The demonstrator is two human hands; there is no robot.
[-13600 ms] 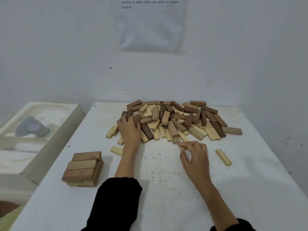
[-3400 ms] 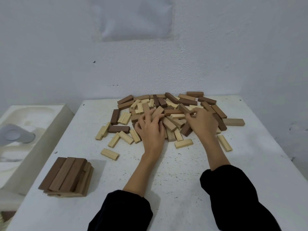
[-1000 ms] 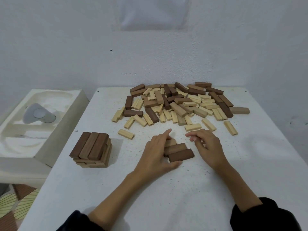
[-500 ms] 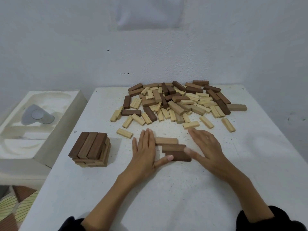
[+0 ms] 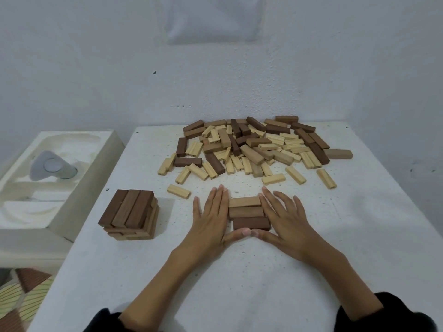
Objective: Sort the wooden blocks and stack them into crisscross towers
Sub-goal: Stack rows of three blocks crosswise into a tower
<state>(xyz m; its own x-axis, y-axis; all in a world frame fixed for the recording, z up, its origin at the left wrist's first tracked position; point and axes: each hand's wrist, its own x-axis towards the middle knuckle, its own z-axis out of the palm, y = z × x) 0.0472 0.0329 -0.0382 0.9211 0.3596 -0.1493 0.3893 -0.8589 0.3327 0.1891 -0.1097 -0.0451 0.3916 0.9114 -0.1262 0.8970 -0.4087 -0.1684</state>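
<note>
Three brown wooden blocks [image 5: 248, 213] lie side by side in a row on the white table [image 5: 239, 271]. My left hand [image 5: 211, 219] lies flat with straight fingers against the row's left ends. My right hand [image 5: 282, 218] lies flat against the right ends. Both thumbs meet along the near block's front side. A crisscross tower of brown blocks [image 5: 130, 218] stands at the left of the table. A loose pile of light and dark blocks [image 5: 251, 147] covers the far part of the table.
A white moulded foam tray [image 5: 48, 178] with a grey disc sits on the left beside the table. A white wall rises right behind the pile. Single light blocks [image 5: 178, 191] lie scattered between the pile and my hands.
Both hands have closed in on the three blocks and squared them into a tight row. The thumbs now meet at the front. The tower and the pile are unchanged.
</note>
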